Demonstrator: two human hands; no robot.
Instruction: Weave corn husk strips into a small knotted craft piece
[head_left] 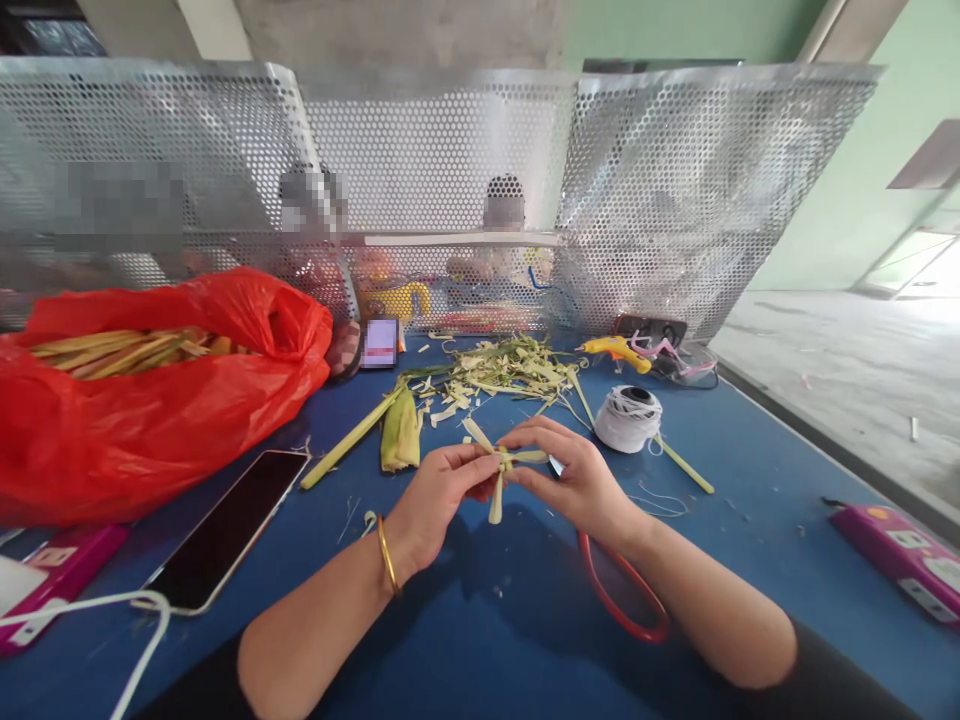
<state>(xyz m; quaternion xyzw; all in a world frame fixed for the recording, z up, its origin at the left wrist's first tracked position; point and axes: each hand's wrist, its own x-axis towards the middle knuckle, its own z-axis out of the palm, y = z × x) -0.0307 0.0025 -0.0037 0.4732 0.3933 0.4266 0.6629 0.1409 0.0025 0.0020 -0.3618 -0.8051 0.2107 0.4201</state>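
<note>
Both hands meet over the blue table point(480, 620) and pinch a small piece made of pale palm-leaf strips point(499, 462). My left hand point(439, 495), with a gold bangle on the wrist, grips its left side with closed fingers. My right hand point(574, 475) is closed on its right side, with one strip sticking out between the fingers. Loose strip ends point up-left and down from the piece. Red-handled scissors point(622, 590) lie under my right forearm.
A red plastic bag point(150, 420) holding leaf strips sits at the left. A phone point(225, 530) lies near it with a white cable. Leaf scraps point(502, 370), a spool of white thread point(628, 418), a yellow glue gun point(615, 350) and a perforated metal screen point(450, 180) stand beyond. A pink box point(904, 555) lies right.
</note>
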